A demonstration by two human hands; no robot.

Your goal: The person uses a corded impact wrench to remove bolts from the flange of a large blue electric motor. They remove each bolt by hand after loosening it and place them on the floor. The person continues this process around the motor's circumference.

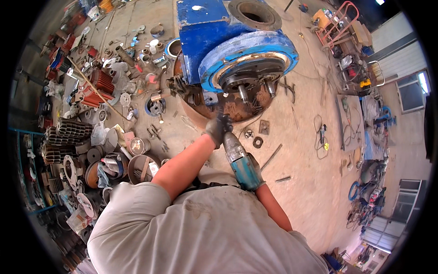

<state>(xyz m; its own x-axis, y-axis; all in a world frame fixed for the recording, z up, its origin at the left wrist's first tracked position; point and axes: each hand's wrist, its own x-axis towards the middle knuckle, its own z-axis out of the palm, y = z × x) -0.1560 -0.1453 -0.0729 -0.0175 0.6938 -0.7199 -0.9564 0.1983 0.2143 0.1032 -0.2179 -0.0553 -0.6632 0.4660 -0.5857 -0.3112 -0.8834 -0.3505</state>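
A teal-and-grey electric power tool (235,154) is held slantwise before my body, its narrow grey nose pointing at the blue machine. My left hand (215,129), in a dark glove, is closed round its front end; the tip is hidden among the fingers. My right hand (255,167), gloved and partly behind the tool, grips its rear body. Just beyond stands a big blue machine housing (200,34) with a round blue flange (211,75). Two bare metal shafts (243,94) stick out of its open face. Below them sits a rusty round pan (200,118).
A square metal plate (264,127) and a dark nut-like ring (258,142) lie right of the pan, near metal rods (272,156). Leftward are finned motor housings (98,86), buckets (139,146) and scattered parts. A corded tool (322,134) and a red hand truck (340,23) are rightward.
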